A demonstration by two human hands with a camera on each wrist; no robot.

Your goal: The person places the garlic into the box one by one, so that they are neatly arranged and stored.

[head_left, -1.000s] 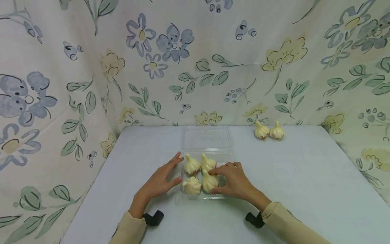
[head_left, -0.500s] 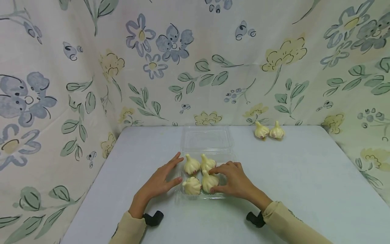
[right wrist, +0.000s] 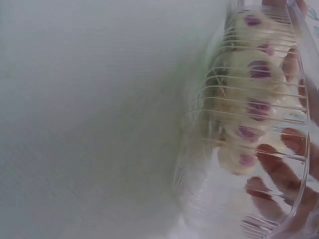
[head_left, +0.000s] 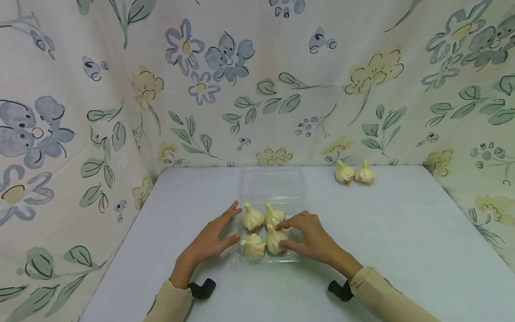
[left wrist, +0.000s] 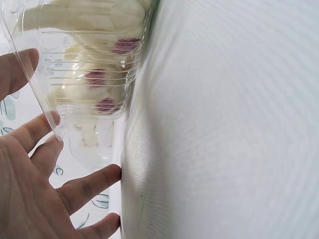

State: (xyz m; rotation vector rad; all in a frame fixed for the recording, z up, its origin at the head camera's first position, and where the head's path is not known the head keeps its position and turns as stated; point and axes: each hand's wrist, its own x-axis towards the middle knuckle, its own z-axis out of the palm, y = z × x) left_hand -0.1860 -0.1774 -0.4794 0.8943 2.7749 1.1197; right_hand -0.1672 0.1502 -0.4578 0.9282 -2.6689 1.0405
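A clear plastic clamshell box (head_left: 295, 258) lies open on the table, with several garlic bulbs inside. My left hand (head_left: 213, 237), fingers spread, stands at the box's left side; the left wrist view shows fingertips against its rim. At the front right bulb (head_left: 275, 241) is my right hand (head_left: 310, 237), its thumb and index finger spread along the bulb's right side. Through the box wall in the right wrist view, its fingers (right wrist: 271, 162) reach inside beside the bulbs. Other bulbs in the box are the back left bulb (head_left: 253, 219), back right bulb (head_left: 274, 215) and front left bulb (head_left: 253, 245).
Two more garlic bulbs stand side by side at the table's back right, the left one (head_left: 344, 172) close to the right one (head_left: 365, 172). The box's clear lid (head_left: 273, 183) lies folded back behind it. A flowered curtain (head_left: 257, 89) hangs behind the white table (head_left: 394, 232).
My right hand has shifted slightly right, its thumb now higher on the front right bulb's side. The bulb has stayed in place in the box. My left hand has barely moved.
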